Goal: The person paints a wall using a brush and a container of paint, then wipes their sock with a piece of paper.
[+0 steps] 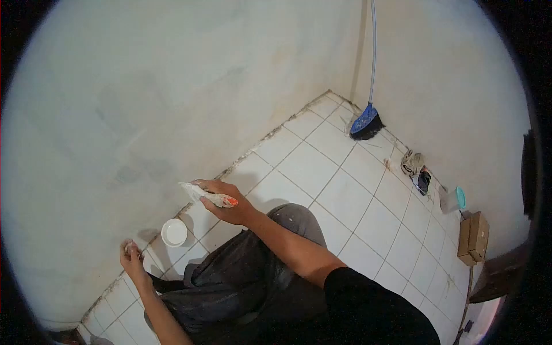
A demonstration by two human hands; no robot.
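Observation:
My right hand [231, 202] is closed round a white-smeared putty knife [215, 198] with orange on the end of its handle. Its pale, flat end points left, close to the painted wall [161, 103]. My left hand [133, 260] is low by the same wall, fingers curled inward; whatever they may hold is too small to make out. Between both hands, a round white tub [174, 233] sits on the floor near the wall's base. Its inside looks white.
White tiles [310, 164] cover the floor. A blue broom [366, 122] leans in the corner. Along the right wall lie a crumpled cloth [412, 163], a black bag [424, 181], a clear container with a teal lid [460, 198] and cardboard boxes [474, 237]. My bent knee [296, 221] is below my right hand.

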